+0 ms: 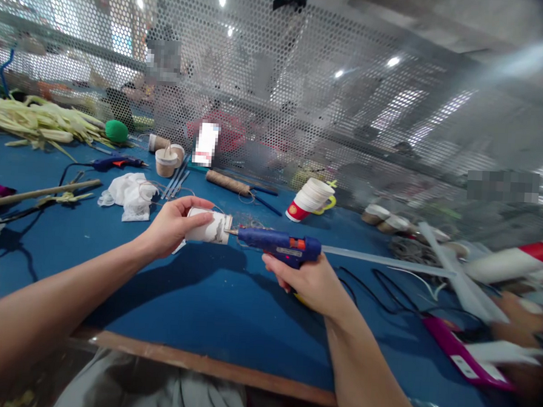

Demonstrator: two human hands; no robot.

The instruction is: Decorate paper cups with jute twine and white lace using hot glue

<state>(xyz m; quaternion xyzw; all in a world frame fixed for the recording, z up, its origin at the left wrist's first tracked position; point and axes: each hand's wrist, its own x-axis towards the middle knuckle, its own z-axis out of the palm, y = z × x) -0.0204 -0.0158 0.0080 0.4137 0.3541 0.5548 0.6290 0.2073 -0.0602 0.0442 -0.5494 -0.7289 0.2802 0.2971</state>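
My left hand is closed around a white paper cup lying sideways, its open or rim end turned to the right. A strand of twine runs near its top edge. In my right hand is a blue glue gun with an orange patch on its body. The nozzle tip touches or nearly touches the cup's right end. A long translucent glue stick sticks out of the gun's back. Just behind the nozzle lies a small tangle of fibres on the blue table.
Stacked paper cups stand behind the gun. A twine roll, twine-wrapped cups, a white cloth and a second glue gun lie left and back. A purple power strip and cables are at right, near another person's hand. Perforated metal panels rise behind.
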